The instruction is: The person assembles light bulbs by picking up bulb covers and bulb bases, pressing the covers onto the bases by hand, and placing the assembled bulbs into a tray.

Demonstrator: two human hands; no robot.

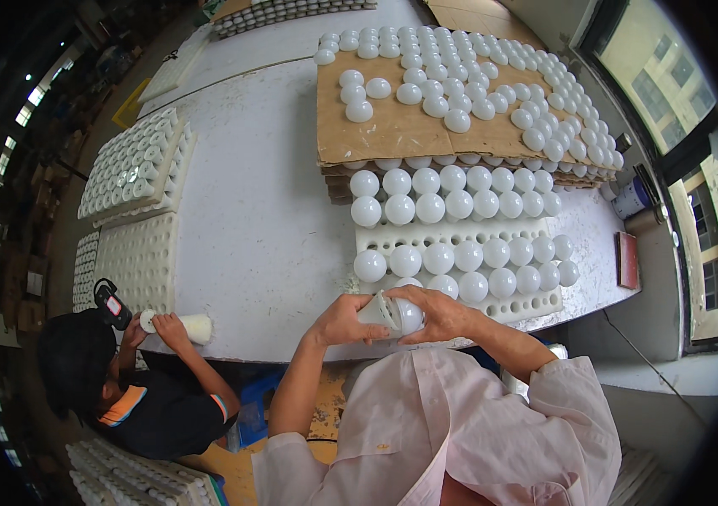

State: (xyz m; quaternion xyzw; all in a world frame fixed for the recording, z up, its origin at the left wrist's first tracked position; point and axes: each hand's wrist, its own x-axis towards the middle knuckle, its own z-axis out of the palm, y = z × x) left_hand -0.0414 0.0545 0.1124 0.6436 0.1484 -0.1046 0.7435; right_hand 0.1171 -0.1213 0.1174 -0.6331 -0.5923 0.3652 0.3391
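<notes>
Close to the table's near edge, my two hands meet around a white light bulb held on its side. My left hand (344,320) is closed around its pale tapered housing (381,313). My right hand (443,314) wraps the round white globe (410,316), fingers and thumb on either side of it. Housing and globe sit right against each other; whether they are fully joined, I cannot tell. Just beyond my hands, rows of white bulbs (439,258) stand globe-up in a white foam tray (526,307) with round holes.
Behind lie another bulb row (430,208) and a cardboard stack (376,139) bearing many white domes. Foam trays of white parts (127,173) stand at the left. A co-worker in a black cap (80,354) handles a white round piece there. A red box (627,260) lies at the right edge.
</notes>
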